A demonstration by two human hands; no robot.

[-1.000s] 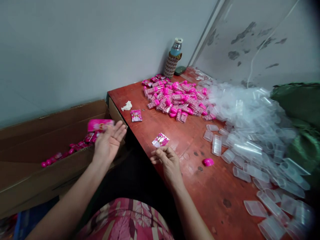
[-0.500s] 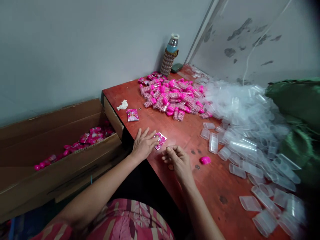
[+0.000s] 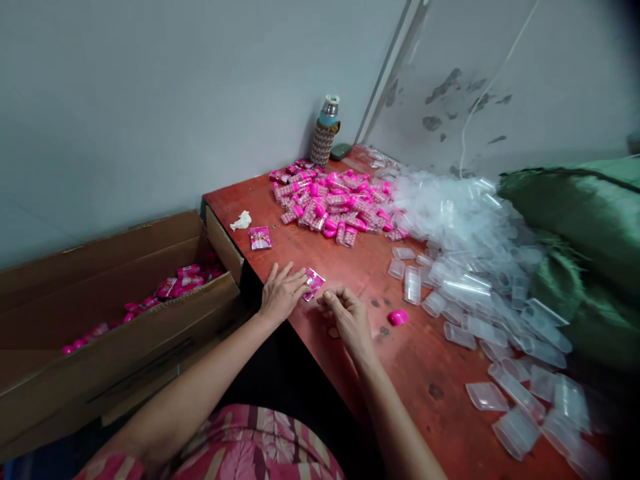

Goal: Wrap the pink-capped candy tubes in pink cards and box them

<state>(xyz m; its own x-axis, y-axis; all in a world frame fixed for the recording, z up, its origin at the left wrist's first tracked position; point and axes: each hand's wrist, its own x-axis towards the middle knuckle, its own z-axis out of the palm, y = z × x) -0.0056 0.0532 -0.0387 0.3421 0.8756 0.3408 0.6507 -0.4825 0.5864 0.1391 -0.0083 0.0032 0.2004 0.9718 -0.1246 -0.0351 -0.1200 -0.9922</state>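
Note:
A small square pink printed packet or card [image 3: 315,283] lies on the red tabletop between my hands. My left hand [image 3: 283,293] rests beside it near the table edge, fingers stretched out and their tips on its left side. Just right of the card, my right hand [image 3: 349,320] is closed, thumb and forefinger pinched together. Whatever that pinch holds, if anything, is too small to make out. A loose bright pink cap [image 3: 399,317] sits to the right of this hand. Farther back, a second pink square [image 3: 260,238] lies near the left edge.
Pink-capped tubes of small balls [image 3: 335,203] are heaped at the back, with clear plastic tubes [image 3: 465,287] spread along the right. A covered bottle [image 3: 325,137] stands by the wall. A cardboard box [image 3: 150,340] holds pink pieces at left. A green sack [image 3: 595,267] bulges at right.
The camera view has turned a little to the right, shifting the scene leftward. Both hands keep nearly the same places around the card, the right one slightly closer to it.

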